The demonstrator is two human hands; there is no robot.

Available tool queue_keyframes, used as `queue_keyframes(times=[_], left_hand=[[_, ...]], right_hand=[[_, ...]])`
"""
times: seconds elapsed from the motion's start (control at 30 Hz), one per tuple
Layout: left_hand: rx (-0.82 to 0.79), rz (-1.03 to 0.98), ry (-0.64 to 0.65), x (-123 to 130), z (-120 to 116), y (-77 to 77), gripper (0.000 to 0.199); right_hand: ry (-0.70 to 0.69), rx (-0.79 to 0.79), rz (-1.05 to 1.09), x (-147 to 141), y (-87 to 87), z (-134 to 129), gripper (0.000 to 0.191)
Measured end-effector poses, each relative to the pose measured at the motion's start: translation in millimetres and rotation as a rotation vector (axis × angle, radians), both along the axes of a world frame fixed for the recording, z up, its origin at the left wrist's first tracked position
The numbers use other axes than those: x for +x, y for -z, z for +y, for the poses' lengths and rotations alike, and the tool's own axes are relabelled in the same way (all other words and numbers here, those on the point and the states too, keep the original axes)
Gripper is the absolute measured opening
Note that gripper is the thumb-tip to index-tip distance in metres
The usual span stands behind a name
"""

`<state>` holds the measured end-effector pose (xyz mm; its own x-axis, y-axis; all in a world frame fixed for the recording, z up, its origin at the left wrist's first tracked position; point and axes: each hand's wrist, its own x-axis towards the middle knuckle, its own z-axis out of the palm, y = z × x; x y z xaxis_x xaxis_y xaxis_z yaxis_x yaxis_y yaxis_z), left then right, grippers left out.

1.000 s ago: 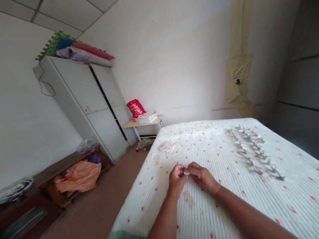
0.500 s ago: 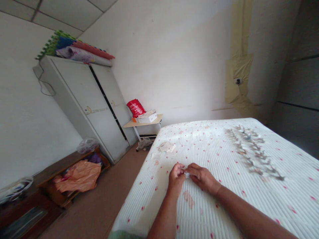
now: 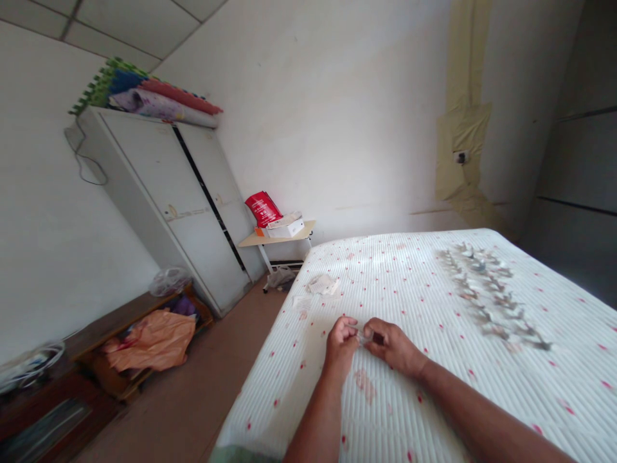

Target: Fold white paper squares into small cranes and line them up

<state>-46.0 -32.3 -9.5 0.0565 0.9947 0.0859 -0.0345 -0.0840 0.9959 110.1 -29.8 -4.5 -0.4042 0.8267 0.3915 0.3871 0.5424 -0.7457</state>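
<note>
Over the near part of the bed, my left hand is closed, pinching a small piece of folded paper between thumb and fingers. My right hand faces it from the right, fingers curled and thumb and forefinger at the paper's other edge. The paper is pale and too small for its folds to be made out. Further right on the bedspread stand several small folded paper cranes in rows, grey and white and somewhat blurred.
Loose paper sheets lie at the bed's left edge. Beyond is a small table with a red bag and a white box. A grey cabinet stands left, near a low wooden unit with an orange plastic bag.
My right hand's fingers have spread a little and shifted slightly right, showing more of the paper between the hands. My left hand stays nearly still.
</note>
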Motion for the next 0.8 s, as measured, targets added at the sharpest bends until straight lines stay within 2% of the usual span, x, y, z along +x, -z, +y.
queue_keyframes(times=[0.17, 0.33, 0.57, 0.8], left_hand=[[-0.005, -0.047, 0.031, 0.0, -0.9, -2.4, 0.029], [0.035, -0.066, 0.055, 1.7, -2.4, -5.1, 0.024], [0.105, 0.037, -0.012, 2.0, 0.3, 1.3, 0.01], [0.256, 0.169, -0.096, -0.4, 1.4, 2.9, 0.011]], right_hand=[[-0.023, -0.083, 0.155, 0.1, 4.4, 4.1, 0.006], [-0.074, -0.184, 0.193, -1.2, 4.9, 4.1, 0.019], [-0.075, -0.232, 0.179, -1.4, 4.2, 3.3, 0.015], [-0.071, -0.24, 0.191, -3.8, 1.8, 0.7, 0.02]])
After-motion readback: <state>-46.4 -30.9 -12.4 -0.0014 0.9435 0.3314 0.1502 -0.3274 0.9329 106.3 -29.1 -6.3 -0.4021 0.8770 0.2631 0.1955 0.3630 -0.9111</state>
